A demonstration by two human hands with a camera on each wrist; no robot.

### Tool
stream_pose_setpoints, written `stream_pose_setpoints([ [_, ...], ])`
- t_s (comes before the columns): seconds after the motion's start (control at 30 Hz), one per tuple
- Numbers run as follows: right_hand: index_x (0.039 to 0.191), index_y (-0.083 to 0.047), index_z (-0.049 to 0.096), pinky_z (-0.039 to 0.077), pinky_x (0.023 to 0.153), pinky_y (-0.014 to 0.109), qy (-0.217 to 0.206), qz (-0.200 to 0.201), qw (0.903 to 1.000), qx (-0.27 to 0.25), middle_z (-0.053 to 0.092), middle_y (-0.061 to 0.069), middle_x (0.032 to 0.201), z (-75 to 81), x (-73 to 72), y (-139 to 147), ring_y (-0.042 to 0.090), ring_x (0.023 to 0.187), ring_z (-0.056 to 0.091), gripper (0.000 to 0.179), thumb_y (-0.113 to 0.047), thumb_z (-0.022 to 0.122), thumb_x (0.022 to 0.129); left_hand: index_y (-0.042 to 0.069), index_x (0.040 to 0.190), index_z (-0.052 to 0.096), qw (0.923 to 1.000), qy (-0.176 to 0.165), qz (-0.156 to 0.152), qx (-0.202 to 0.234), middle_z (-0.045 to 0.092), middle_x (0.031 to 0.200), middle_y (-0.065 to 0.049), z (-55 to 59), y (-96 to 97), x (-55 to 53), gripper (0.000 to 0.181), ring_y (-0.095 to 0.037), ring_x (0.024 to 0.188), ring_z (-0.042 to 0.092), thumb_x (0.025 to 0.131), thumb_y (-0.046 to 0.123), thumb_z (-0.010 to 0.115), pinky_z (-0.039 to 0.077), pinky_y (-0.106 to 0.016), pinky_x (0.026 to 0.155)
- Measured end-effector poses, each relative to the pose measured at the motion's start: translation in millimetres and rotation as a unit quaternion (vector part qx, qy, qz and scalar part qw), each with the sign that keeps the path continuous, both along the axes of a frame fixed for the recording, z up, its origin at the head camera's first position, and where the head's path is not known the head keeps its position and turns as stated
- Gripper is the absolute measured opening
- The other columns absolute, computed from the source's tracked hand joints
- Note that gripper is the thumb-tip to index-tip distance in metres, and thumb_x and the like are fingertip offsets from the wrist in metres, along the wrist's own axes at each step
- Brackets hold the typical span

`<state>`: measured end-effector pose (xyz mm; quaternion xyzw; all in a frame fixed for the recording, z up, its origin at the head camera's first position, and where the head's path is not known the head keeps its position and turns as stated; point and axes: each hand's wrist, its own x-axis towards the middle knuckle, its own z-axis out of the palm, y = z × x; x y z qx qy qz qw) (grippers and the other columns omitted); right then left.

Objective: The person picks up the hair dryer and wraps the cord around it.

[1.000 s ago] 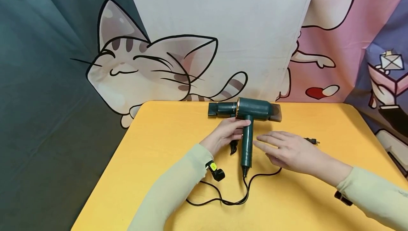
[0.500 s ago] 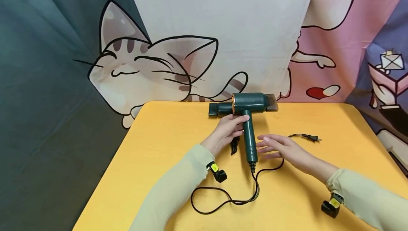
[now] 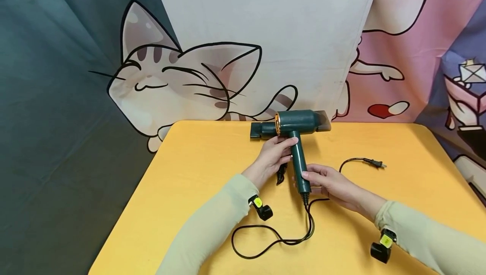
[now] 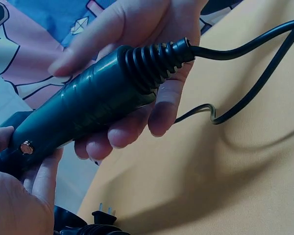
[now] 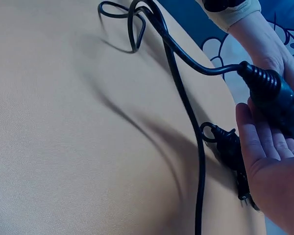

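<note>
A dark green hair dryer (image 3: 298, 122) with a brownish translucent nozzle is held up, its barrel sideways and its handle pointing down. My left hand (image 3: 270, 157) grips the top of the handle, thumb across the front. At the handle's lower end is my right hand (image 3: 336, 184), thumb in front and fingers behind. In the right wrist view its fingers (image 5: 264, 134) lie fairly straight under the handle. The left wrist view shows the right thumb (image 4: 68, 62) lifted alongside the grip. From the handle's ribbed end runs a black cord (image 3: 281, 240).
A second dark green hair dryer (image 3: 263, 130) lies behind on the yellow table (image 3: 197, 161), partly hidden by the held one. Its bundled cord with a plug (image 4: 104, 216) sits below it. Another plug (image 3: 373, 163) lies to the right. A printed cloth backdrop (image 3: 284, 26) stands behind.
The hair dryer has risen slightly and its handle's lower end has swung right. My right hand has drawn back, turned palm inward, and come up to the lower handle. The loose cord has shifted.
</note>
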<state>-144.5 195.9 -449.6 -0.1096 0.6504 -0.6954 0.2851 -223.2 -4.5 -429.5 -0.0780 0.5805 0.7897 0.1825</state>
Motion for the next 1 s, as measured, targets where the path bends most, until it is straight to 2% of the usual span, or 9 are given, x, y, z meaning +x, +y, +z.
stream_pose_setpoints([
  [0.23,0.152,0.013,0.041,0.06,0.096,0.04,0.019,-0.01,0.9997,0.011,0.069,0.023,0.135,-4.6,0.9,2.3,0.027,0.118,0.073,0.055,-0.021,0.057,0.112,0.007,0.119,0.068,1.0,0.0,-0.008,0.005,0.079,0.107,-0.01,-1.1,-0.3,0.7,0.033,-0.021,0.094,0.075,0.092,0.017,0.085,0.062,-0.029,0.073],
  [0.37,0.151,0.014,0.042,0.061,0.094,0.042,0.029,-0.006,0.9996,0.002,0.072,0.017,0.131,-3.9,1.5,8.8,0.024,0.116,0.073,0.053,-0.018,0.058,0.111,0.008,0.127,0.066,0.9985,0.013,-0.052,0.011,0.077,0.113,-0.013,-1.2,-7.4,0.6,0.037,-0.027,0.103,0.076,0.096,0.022,0.081,0.065,-0.037,0.083],
  [0.47,0.15,0.017,0.042,0.062,0.092,0.042,0.039,0.008,0.9992,-0.004,0.075,0.014,0.126,-2.3,-0.4,18.3,0.025,0.116,0.074,0.052,-0.014,0.057,0.111,0.005,0.138,0.061,0.9947,0.019,-0.098,0.024,0.073,0.125,-0.021,-1.9,-19.4,-1.9,0.044,-0.036,0.115,0.073,0.101,0.026,0.074,0.063,-0.046,0.092],
  [0.6,0.151,0.02,0.039,0.063,0.09,0.037,0.059,0.048,0.9969,0.019,0.076,0.017,0.125,0.0,-6.7,35.2,0.023,0.113,0.075,0.055,-0.01,0.057,0.11,0.002,0.15,0.049,0.9894,0.007,-0.137,0.047,0.06,0.143,-0.031,-2.8,-43.5,-8.5,0.055,-0.045,0.131,0.064,0.106,0.029,0.066,0.059,-0.053,0.1],
  [0.7,0.151,0.019,0.042,0.063,0.087,0.035,0.078,0.082,0.9923,0.051,0.075,0.021,0.125,3.5,-11.1,46.9,0.02,0.11,0.075,0.053,-0.01,0.058,0.11,0.005,0.158,0.039,0.986,-0.004,-0.156,0.058,0.052,0.148,-0.032,-1.6,-62.4,-14.4,0.061,-0.05,0.138,0.056,0.108,0.034,0.059,0.054,-0.057,0.105],
  [0.8,0.147,0.016,0.05,0.063,0.086,0.034,0.095,0.108,0.9866,0.076,0.075,0.024,0.121,8.3,-14.2,55.9,0.018,0.106,0.075,0.048,-0.01,0.059,0.109,0.008,0.162,0.033,0.9833,-0.005,-0.175,0.048,0.051,0.148,-0.03,0.4,-78.5,-21.1,0.066,-0.054,0.141,0.051,0.108,0.04,0.055,0.049,-0.062,0.109],
  [0.9,0.144,0.015,0.054,0.062,0.085,0.032,0.103,0.126,0.9821,0.093,0.076,0.023,0.117,12.5,-15.8,61.7,0.016,0.103,0.074,0.045,-0.01,0.06,0.108,0.007,0.163,0.03,0.9781,0.006,-0.208,0.016,0.05,0.149,-0.032,0.6,-91.3,-28.3,0.078,-0.056,0.142,0.049,0.104,0.049,0.059,0.045,-0.064,0.113],
  [1.0,0.143,0.013,0.057,0.062,0.086,0.031,0.102,0.143,0.9795,0.099,0.076,0.022,0.117,15.4,-16.3,64.6,0.015,0.102,0.073,0.043,-0.01,0.06,0.107,0.002,0.163,0.031,0.9697,0.015,-0.243,-0.02,0.05,0.151,-0.033,0.5,-99.3,-33.9,0.102,-0.052,0.139,0.053,0.093,0.062,0.074,0.043,-0.064,0.115],
])
